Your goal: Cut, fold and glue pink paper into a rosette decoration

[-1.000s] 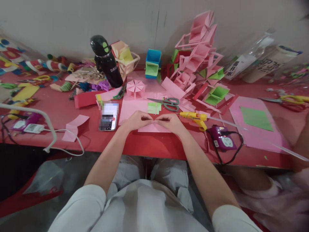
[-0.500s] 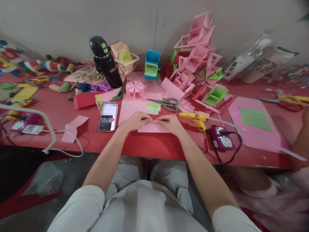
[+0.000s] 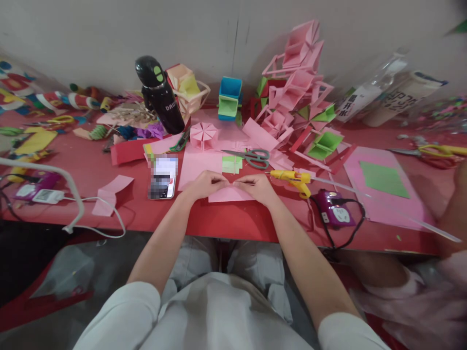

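Observation:
A pink sheet of paper (image 3: pixel 230 195) lies at the red table's near edge, with both hands on its far side. My left hand (image 3: pixel 210 185) has its fingers pinched at the paper's upper edge. Opposite it, my right hand (image 3: pixel 257 186) pinches the same edge, fingertips almost meeting the left ones. Just beyond them are small green paper pieces (image 3: pixel 229 165) and grey-handled scissors (image 3: pixel 255 158). A yellow glue gun (image 3: pixel 292 177) lies right of my right hand, and a phone (image 3: pixel 163 180) sits left of my left hand.
A black bottle (image 3: pixel 164 104) stands at the back left. Folded pink paper shapes (image 3: pixel 297 87) pile up at the back right. A purple power box (image 3: pixel 333 209) with a cable is at the right, near another person's arm (image 3: pixel 454 214). A white cable (image 3: pixel 109 206) hangs over the left edge.
Almost nothing differs. Both hands keep hold of the pink paper's edge, with only a very slight shift of the fingers.

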Action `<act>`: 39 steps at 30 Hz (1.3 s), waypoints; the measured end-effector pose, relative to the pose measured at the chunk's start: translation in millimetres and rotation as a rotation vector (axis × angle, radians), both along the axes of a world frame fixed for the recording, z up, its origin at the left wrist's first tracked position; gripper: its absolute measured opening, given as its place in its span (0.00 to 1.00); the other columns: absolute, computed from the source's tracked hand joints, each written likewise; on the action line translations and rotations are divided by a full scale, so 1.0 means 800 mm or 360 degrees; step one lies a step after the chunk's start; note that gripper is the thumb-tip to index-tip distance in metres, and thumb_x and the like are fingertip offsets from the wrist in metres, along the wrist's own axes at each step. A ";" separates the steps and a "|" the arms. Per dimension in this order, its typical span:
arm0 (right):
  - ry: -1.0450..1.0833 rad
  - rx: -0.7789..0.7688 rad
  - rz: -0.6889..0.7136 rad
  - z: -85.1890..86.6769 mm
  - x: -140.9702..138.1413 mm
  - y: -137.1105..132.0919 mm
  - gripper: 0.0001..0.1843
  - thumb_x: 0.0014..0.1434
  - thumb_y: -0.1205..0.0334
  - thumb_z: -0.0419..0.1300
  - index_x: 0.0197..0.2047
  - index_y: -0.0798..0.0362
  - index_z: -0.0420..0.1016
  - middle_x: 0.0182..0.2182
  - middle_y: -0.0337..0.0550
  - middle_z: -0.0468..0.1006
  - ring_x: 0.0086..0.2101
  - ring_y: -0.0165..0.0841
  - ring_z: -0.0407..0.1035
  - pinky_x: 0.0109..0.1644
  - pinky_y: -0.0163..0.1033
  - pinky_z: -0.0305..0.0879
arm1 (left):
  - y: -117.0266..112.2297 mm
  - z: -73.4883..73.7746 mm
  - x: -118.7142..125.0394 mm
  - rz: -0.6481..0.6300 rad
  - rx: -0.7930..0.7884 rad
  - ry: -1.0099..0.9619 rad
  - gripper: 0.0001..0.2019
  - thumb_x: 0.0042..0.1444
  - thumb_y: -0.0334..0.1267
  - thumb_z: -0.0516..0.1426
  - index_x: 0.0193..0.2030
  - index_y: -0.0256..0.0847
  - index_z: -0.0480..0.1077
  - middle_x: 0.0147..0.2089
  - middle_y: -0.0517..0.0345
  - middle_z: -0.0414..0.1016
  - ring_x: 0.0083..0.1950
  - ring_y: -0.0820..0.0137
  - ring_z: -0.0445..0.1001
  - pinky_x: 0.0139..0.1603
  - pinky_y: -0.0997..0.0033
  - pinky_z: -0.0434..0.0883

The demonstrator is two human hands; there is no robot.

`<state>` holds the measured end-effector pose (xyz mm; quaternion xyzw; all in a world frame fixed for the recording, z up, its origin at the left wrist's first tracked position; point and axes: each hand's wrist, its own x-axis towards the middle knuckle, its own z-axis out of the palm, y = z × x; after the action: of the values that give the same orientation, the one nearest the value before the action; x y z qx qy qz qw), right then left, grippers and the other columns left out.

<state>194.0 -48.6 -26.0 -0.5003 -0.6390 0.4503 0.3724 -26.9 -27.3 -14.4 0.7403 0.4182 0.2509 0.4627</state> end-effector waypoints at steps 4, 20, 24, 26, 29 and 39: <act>0.0026 -0.0009 -0.0035 -0.002 0.002 0.000 0.10 0.51 0.54 0.70 0.34 0.49 0.86 0.34 0.42 0.86 0.37 0.39 0.81 0.45 0.42 0.76 | -0.001 -0.003 -0.006 0.0064 -0.0029 -0.0043 0.12 0.56 0.42 0.61 0.38 0.36 0.81 0.38 0.52 0.83 0.37 0.68 0.77 0.40 0.69 0.72; 0.0048 -0.0028 -0.0133 -0.002 0.000 -0.002 0.10 0.50 0.54 0.70 0.34 0.49 0.86 0.34 0.43 0.86 0.37 0.39 0.80 0.45 0.43 0.76 | -0.001 -0.003 -0.016 0.0165 -0.0072 -0.0158 0.12 0.53 0.43 0.64 0.37 0.36 0.81 0.40 0.51 0.83 0.40 0.66 0.78 0.43 0.68 0.73; 0.0034 -0.0018 -0.0141 -0.001 -0.001 -0.002 0.10 0.50 0.54 0.70 0.34 0.49 0.86 0.34 0.43 0.86 0.38 0.40 0.80 0.46 0.43 0.76 | -0.001 -0.003 -0.018 0.0204 -0.0067 -0.0161 0.12 0.54 0.44 0.63 0.36 0.37 0.81 0.38 0.51 0.83 0.39 0.66 0.78 0.42 0.67 0.73; 0.0025 -0.0016 -0.0147 -0.002 -0.002 -0.003 0.10 0.50 0.53 0.70 0.34 0.49 0.85 0.34 0.43 0.86 0.38 0.40 0.80 0.46 0.43 0.76 | 0.000 -0.004 -0.018 0.0208 -0.0073 -0.0168 0.12 0.54 0.44 0.63 0.35 0.37 0.81 0.39 0.51 0.83 0.39 0.66 0.78 0.42 0.67 0.73; 0.0007 -0.0010 -0.0153 -0.002 -0.002 -0.003 0.10 0.51 0.52 0.70 0.34 0.49 0.85 0.34 0.43 0.86 0.38 0.40 0.80 0.47 0.44 0.76 | 0.001 -0.005 -0.019 0.0200 -0.0078 -0.0167 0.12 0.54 0.45 0.63 0.36 0.37 0.81 0.39 0.51 0.84 0.40 0.65 0.78 0.43 0.67 0.73; 0.0019 0.0016 -0.0129 -0.005 0.000 -0.003 0.11 0.51 0.52 0.70 0.35 0.48 0.86 0.35 0.42 0.86 0.38 0.40 0.80 0.47 0.44 0.76 | 0.007 -0.011 -0.027 0.0175 -0.0172 -0.0186 0.16 0.53 0.47 0.64 0.40 0.36 0.82 0.43 0.48 0.84 0.43 0.63 0.78 0.46 0.65 0.74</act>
<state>194.1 -50.9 -30.3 -0.5212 -0.6183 0.4346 0.3966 -48.1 -22.1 -22.9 0.6744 0.4433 0.2957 0.5110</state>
